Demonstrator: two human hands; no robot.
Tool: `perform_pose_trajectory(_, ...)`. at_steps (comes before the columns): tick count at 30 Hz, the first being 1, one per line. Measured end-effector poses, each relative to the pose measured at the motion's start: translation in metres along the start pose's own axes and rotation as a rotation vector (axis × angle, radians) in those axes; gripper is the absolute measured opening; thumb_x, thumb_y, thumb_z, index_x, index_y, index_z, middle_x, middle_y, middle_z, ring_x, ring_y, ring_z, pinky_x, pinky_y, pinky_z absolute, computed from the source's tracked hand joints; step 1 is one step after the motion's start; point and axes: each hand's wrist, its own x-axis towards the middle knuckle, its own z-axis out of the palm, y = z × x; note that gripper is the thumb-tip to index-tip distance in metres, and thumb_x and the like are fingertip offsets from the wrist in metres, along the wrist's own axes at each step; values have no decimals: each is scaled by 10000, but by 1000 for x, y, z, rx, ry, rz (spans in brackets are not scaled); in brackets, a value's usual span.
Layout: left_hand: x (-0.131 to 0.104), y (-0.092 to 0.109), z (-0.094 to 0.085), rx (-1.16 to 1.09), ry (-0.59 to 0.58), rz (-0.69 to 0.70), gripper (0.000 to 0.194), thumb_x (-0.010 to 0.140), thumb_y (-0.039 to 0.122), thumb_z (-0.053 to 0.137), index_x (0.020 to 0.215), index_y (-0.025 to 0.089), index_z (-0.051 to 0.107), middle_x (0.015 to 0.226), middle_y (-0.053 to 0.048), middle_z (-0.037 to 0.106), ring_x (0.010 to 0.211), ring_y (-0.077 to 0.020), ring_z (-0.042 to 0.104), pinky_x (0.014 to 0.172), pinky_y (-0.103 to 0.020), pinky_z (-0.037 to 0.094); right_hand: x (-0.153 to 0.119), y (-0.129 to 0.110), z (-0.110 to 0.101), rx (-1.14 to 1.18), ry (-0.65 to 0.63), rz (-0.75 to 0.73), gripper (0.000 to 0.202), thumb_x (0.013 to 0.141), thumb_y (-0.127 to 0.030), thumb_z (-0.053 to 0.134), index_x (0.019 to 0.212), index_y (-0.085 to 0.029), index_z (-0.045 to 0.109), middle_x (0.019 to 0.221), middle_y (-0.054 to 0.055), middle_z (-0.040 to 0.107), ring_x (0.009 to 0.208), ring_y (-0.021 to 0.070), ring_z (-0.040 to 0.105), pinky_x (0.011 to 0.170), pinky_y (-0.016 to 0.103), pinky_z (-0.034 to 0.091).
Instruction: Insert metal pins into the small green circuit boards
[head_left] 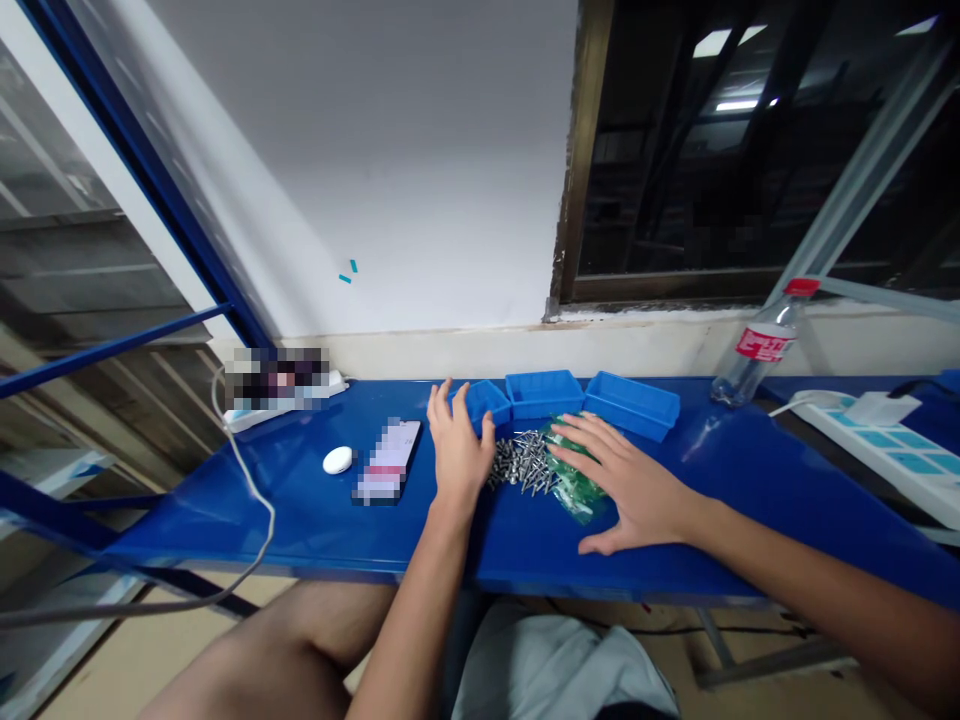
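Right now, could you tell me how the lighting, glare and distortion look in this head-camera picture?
Head view: wide-angle bending curves the blue table edge and window frame; soft glare patches sit on the tabletop beside the water bottle; ceiling lights reflect in the dark window; the screw pile between left hand and right hand stays sharp; two spots are pixelated.

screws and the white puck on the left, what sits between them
In the head view, the left hand rests flat beside the screws, and left of it lies a phone; the white puck comes after that.
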Motion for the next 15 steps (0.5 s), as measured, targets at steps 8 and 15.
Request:
perform_pose_trajectory(8,13,13,-4,45,-44,141,453,976,212,570,1427,241,532,1500,-140,520,1529,-337,312,1250,-564,299,1,11,-5,-23,218,85,719,921,-530,667,1572,-337,431,1581,90,491,1505,394,360,1247,624,289)
perform_pose_trajectory(15,32,23,29,246,-340,85,317,976,266,593,1273,231,697,1324,-159,623,1189,-332,623,1054,-494,478,45,93,-24,-178,157,449,414,987,-445,548,1292,-207,698,1141,162,692,1119,358,637,1031,511,498)
